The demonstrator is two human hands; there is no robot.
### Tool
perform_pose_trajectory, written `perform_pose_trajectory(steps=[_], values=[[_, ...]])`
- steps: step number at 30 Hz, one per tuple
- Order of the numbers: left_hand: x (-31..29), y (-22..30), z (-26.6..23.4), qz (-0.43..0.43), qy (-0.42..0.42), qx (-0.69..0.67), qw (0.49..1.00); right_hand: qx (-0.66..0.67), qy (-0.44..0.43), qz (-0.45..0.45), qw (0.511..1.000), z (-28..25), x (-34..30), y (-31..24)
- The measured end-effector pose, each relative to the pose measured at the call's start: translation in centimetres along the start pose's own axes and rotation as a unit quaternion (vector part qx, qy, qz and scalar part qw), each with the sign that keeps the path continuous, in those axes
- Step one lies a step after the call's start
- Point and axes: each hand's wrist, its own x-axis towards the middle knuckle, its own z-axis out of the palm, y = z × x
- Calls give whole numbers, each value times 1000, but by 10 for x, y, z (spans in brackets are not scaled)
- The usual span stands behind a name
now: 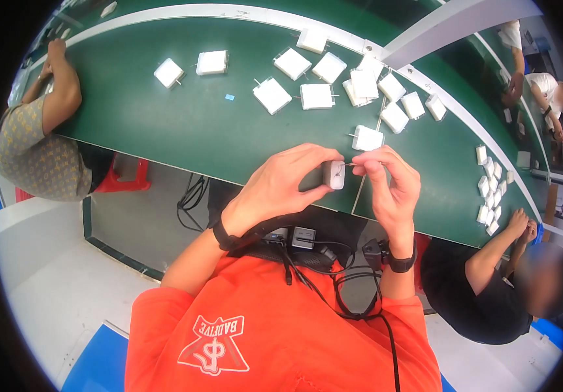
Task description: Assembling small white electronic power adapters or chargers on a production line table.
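Observation:
Close to the table's near edge, my left hand (288,179) is closed round a small white block (337,176), fingers above and thumb below. The block's end face carries a small dark mark. At its upper right my right hand (392,186) pinches a thin, dark piece (350,164) between thumb and forefinger. Whether that piece is fixed to the block is too small to tell. Just beyond my right hand lies another white block (367,138) with a thin prong sticking out on its left.
The curved green table (183,124) bears several white blocks (317,96) beyond my hands, plus a blue scrap (230,97). A grey post (425,36) rises behind them. Co-workers sit left (46,144) and right (484,294), with a cluster of blocks (484,186) by the right one. Cables (360,281) hang before me.

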Motion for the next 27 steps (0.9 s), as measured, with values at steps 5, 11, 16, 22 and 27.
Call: perform_pose_trajectory(steps=[5,11,16,22,27], values=[[0,-1,1,1,2,-1,1000,-28,2,1,1000,0,0,0],[0,1,0,-5,-2,-5,1000,-22,-8,7,1000,1,1,0],[0,0,1,-2,0,-6,1000,-43,-15,-2,999,0,1,0],[-1,-1,1,3,3,-3,1000,-108,-35,-78,990,3,9,-10],[0,-1,0,2,2,-6,1000,-155,-57,-93,982,1,14,-18]])
